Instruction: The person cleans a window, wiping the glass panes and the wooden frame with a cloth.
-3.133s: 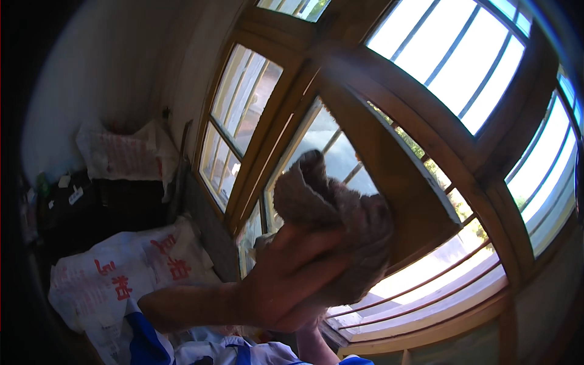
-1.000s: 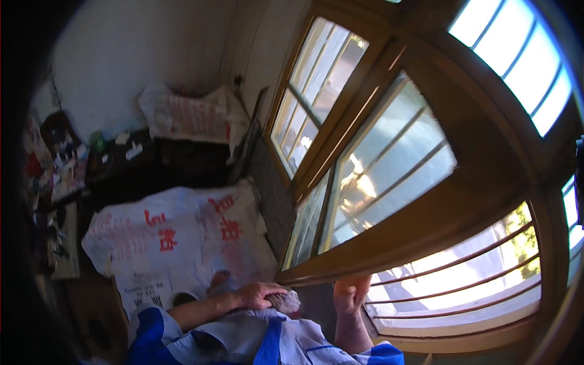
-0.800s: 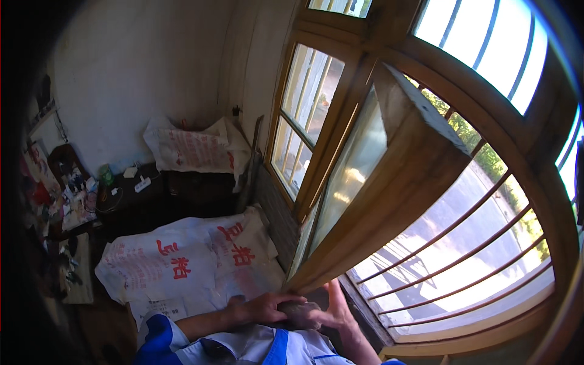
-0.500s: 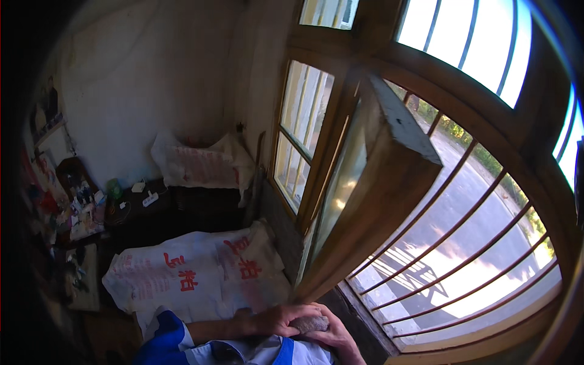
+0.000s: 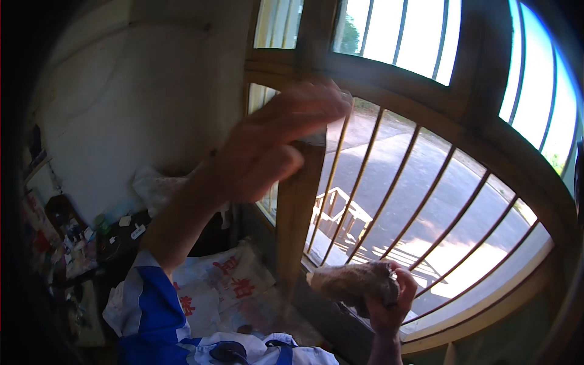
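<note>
My left hand (image 5: 274,137) is raised in front of the wooden window sash (image 5: 302,207), its fingers stretched out and its thumb apart, blurred by motion. Whether it touches the sash's upper end, I cannot tell. Lower right, my right hand (image 5: 389,301) grips a bunched greyish-brown rag (image 5: 353,282) in front of the barred window opening. The rag hangs out to the left of my fingers, close to the sill.
Upright metal bars (image 5: 398,182) cross the opening, with paved ground outside. Below the window lie white woven sacks (image 5: 237,274) with red print. A dark table (image 5: 131,243) with small items stands at the left, against a pale wall (image 5: 134,121).
My hands, together on the rag low down before, are now apart. My left hand has gone up to the sash, and my right has carried the rag rightward. The sash now appears nearly edge-on.
</note>
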### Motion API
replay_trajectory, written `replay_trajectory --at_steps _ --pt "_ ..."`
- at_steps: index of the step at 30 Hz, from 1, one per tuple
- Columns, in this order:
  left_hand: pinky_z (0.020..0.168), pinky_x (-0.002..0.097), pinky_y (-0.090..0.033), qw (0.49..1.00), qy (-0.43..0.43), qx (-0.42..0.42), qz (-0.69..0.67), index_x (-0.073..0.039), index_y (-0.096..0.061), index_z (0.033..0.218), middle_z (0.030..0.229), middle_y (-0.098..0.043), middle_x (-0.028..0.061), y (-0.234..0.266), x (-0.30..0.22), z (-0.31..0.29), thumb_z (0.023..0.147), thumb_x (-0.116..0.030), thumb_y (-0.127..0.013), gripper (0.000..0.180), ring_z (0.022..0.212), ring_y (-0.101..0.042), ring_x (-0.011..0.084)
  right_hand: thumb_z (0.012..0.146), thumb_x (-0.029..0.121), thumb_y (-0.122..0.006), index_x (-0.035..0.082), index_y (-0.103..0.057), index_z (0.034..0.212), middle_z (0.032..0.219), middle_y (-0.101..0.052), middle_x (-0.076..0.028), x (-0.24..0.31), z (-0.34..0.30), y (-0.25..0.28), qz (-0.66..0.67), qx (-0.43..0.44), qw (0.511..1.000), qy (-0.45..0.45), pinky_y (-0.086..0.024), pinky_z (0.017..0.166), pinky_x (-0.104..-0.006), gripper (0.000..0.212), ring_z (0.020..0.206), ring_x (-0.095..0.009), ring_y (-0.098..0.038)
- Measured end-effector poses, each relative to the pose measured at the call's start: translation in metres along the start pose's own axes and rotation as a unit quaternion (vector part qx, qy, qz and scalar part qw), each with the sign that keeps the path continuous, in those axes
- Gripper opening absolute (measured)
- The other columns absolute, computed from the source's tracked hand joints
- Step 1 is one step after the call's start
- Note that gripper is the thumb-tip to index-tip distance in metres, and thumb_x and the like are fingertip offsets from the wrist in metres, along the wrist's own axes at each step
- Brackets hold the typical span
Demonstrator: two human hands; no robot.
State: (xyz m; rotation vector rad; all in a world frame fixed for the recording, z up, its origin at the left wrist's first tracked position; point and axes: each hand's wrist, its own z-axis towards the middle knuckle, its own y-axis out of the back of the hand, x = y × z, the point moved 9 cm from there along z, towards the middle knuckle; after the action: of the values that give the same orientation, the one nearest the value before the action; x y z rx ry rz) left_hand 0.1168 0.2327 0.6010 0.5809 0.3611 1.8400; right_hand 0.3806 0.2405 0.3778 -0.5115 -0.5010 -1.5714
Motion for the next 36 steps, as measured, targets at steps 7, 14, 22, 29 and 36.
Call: replay_trajectory --at_steps 7,14,22,29,36 --pt "0.099 0.0432 -0.046 0.998 -0.011 0.045 -0.041 0.004 -0.057 0.132 0.117 -0.068 0.0199 -0.082 0.014 0.046 0.105 -0.032 -0.042 0.048 0.114 -0.064 0.0329 0.081 0.014 -0.080 0.006 -0.058 0.119 0.133 -0.051 -0.024 0.117 0.069 0.025 -0.142 -0.126 0.967 0.170 -0.053 0.095 -0.0434 0.045 0.115 -0.032 -0.058" --pt "0.098 0.0439 -0.049 0.999 -0.012 -0.029 -0.040 -0.005 -0.056 0.135 0.121 -0.066 0.0172 -0.114 0.034 0.060 0.095 -0.014 -0.058 0.041 0.111 -0.064 0.0359 0.082 0.013 -0.073 0.000 -0.060 0.126 0.131 -0.053 -0.021 0.137 0.158 -0.022 -0.268 -0.059 0.918 0.285 -0.048 0.098 -0.0403 0.048 0.120 -0.033 -0.055" --pt "0.097 0.0336 -0.046 0.985 0.091 0.070 -0.127 0.000 -0.048 0.143 0.123 -0.065 0.0137 -0.128 0.037 0.066 0.097 -0.011 -0.037 0.049 0.110 -0.061 0.0197 0.069 0.009 -0.084 0.003 -0.065 0.109 0.104 -0.057 -0.018 0.053 0.059 -0.014 -0.326 -0.047 0.935 0.132 -0.052 0.076 -0.0395 0.045 0.092 -0.032 -0.060" --pt "0.082 0.0283 -0.047 0.992 0.034 0.041 -0.116 0.000 -0.055 0.136 0.121 -0.066 0.0129 -0.136 0.038 0.065 0.094 -0.008 -0.035 0.046 0.096 -0.061 0.0136 0.070 0.008 -0.082 0.004 -0.068 0.104 0.101 -0.058 -0.017 -0.094 -0.123 -0.014 -0.305 -0.051 0.948 -0.069 -0.054 0.075 -0.0430 0.037 0.091 -0.035 -0.062" --pt "0.088 0.0313 -0.047 0.991 0.085 0.049 -0.087 0.001 -0.055 0.134 0.122 -0.067 0.0140 -0.129 0.043 0.065 0.094 -0.009 -0.036 0.046 0.104 -0.063 0.0173 0.071 0.009 -0.084 0.005 -0.067 0.103 0.101 -0.059 -0.016 -0.102 -0.127 -0.007 -0.270 -0.058 0.957 -0.082 -0.053 0.077 -0.0413 0.037 0.091 -0.033 -0.062"
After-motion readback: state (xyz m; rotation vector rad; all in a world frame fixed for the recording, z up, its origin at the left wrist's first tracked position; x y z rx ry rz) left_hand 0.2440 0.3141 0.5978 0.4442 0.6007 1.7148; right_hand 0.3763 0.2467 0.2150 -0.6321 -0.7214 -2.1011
